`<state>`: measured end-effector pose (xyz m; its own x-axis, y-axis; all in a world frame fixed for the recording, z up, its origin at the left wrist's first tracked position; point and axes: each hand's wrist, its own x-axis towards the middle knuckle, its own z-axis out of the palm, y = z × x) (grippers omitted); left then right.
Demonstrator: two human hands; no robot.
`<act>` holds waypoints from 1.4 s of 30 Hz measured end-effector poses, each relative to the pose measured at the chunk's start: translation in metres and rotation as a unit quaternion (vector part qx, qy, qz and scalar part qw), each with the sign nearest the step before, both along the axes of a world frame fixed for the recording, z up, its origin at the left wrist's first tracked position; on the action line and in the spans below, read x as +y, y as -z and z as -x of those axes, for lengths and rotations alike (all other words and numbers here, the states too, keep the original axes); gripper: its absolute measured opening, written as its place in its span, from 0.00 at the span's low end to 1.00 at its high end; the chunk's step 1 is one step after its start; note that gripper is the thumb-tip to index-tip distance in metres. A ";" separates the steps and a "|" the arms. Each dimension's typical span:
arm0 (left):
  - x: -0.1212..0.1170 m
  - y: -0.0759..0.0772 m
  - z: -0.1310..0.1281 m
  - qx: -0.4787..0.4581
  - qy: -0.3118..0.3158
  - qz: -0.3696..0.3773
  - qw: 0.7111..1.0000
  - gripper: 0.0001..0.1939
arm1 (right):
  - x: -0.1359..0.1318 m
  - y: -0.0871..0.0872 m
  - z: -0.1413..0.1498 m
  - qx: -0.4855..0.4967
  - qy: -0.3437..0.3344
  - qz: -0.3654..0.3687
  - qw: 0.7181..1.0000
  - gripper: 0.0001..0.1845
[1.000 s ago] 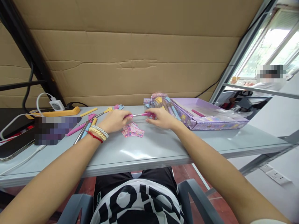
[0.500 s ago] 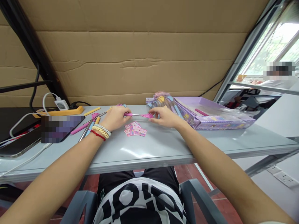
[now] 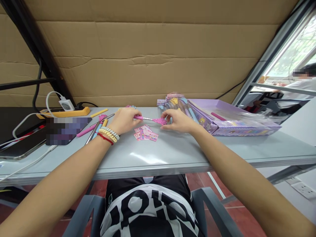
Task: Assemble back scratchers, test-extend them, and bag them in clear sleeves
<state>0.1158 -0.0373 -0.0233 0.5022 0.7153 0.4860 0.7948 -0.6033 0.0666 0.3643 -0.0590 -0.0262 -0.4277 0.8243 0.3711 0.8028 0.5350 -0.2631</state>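
Note:
A pink back scratcher [image 3: 160, 121] with a thin metal rod and a small hand-shaped head stretches between my hands above the table. My left hand [image 3: 125, 121], with twisted bands and a red cord at the wrist, is closed around its pink handle. My right hand [image 3: 179, 120] has thumb and fingers curled about the hand-shaped head at the other end. Just below the rod lies a loose pile of pink printed stickers [image 3: 146, 133]. Beside my left wrist are more pink, blue and yellow sticks [image 3: 85, 131], partly covered by that hand.
A purple open box [image 3: 242, 128] holds a pink stick and clear plastic. Against it leans a clear bag of similar scratchers [image 3: 176, 104]. To the left are a phone [image 3: 69, 130], a yellow power strip [image 3: 85, 111] and white cables. Cardboard [image 3: 148, 42] stands behind; a person sits far right.
The view has tilted slightly down and shifted. My right fingers sit a little differently at the scratcher's head, which shows more plainly. Both hands stay at the same scratcher.

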 end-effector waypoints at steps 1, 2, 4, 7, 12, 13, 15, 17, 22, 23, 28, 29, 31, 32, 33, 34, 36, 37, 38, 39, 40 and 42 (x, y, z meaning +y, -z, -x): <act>0.000 0.000 0.001 0.001 -0.006 -0.006 1.000 0.11 | 0.000 -0.001 0.001 0.008 0.004 0.008 1.000 0.20; 0.001 0.000 0.002 0.005 -0.015 -0.012 1.000 0.11 | 0.001 -0.002 0.002 0.016 0.007 0.014 1.000 0.20; 0.001 0.000 0.004 0.021 -0.037 -0.016 0.999 0.13 | 0.003 -0.005 0.004 0.030 0.008 0.010 0.999 0.19; 0.002 -0.002 0.006 0.047 -0.065 0.009 0.997 0.20 | 0.006 -0.008 0.005 0.061 -0.003 -0.023 0.998 0.17; -0.001 -0.001 0.007 0.045 -0.060 0.070 0.995 0.17 | 0.000 0.004 0.007 0.094 -0.016 -0.056 0.994 0.12; -0.002 0.001 0.007 0.040 -0.049 0.082 0.995 0.14 | -0.003 0.007 0.008 0.091 -0.015 -0.065 0.994 0.11; -0.005 0.002 0.006 0.023 -0.018 0.107 0.994 0.10 | -0.009 0.012 0.010 0.088 -0.015 -0.080 0.993 0.07; -0.008 0.003 0.005 0.007 0.003 0.132 0.991 0.08 | -0.013 0.015 0.011 0.085 -0.030 -0.085 0.992 0.06; -0.014 0.000 0.006 -0.022 -0.001 0.159 0.987 0.12 | -0.014 0.015 0.005 0.043 -0.089 -0.076 0.992 0.09; -0.015 0.000 0.007 -0.015 -0.006 0.161 0.987 0.10 | -0.013 0.014 0.002 0.033 -0.088 -0.069 0.993 0.08; -0.012 0.001 0.012 0.029 -0.072 0.142 0.987 0.07 | -0.007 0.012 -0.006 0.006 -0.077 -0.031 0.997 0.08; -0.011 0.002 0.013 0.032 -0.085 0.145 0.985 0.08 | -0.006 0.012 -0.007 0.005 -0.075 -0.028 0.997 0.08; -0.009 0.003 0.015 0.038 -0.095 0.160 0.982 0.09 | -0.006 0.013 -0.007 0.005 -0.071 -0.026 0.997 0.08; -0.008 0.003 0.015 0.041 -0.095 0.165 0.981 0.09 | -0.006 0.015 -0.006 0.007 -0.070 -0.027 0.997 0.08; -0.008 0.003 0.016 0.044 -0.091 0.168 0.981 0.09 | -0.007 0.016 -0.005 0.010 -0.070 -0.029 0.997 0.09; -0.007 0.004 0.017 0.046 -0.086 0.168 0.981 0.09 | -0.008 0.017 -0.003 0.015 -0.069 -0.032 0.997 0.09; -0.004 0.004 0.020 0.041 -0.069 0.161 0.984 0.09 | -0.010 0.020 0.001 0.034 -0.064 -0.037 0.997 0.10; -0.002 0.005 0.021 0.034 -0.056 0.159 0.985 0.10 | -0.011 0.021 0.003 0.050 -0.061 -0.035 0.996 0.10; 0.000 0.005 0.023 0.023 -0.040 0.158 0.986 0.10 | -0.013 0.022 0.005 0.064 -0.057 -0.028 0.996 0.10; 0.003 0.006 0.025 0.012 -0.019 0.157 0.987 0.10 | -0.014 0.022 0.007 0.076 -0.056 -0.019 0.995 0.11; 0.005 0.007 0.026 0.002 0.003 0.152 0.988 0.10 | -0.015 0.021 0.008 0.086 -0.058 -0.006 0.995 0.11; 0.008 0.009 0.030 0.004 0.044 0.137 0.990 0.11 | -0.019 0.018 0.011 0.095 -0.061 0.017 0.994 0.12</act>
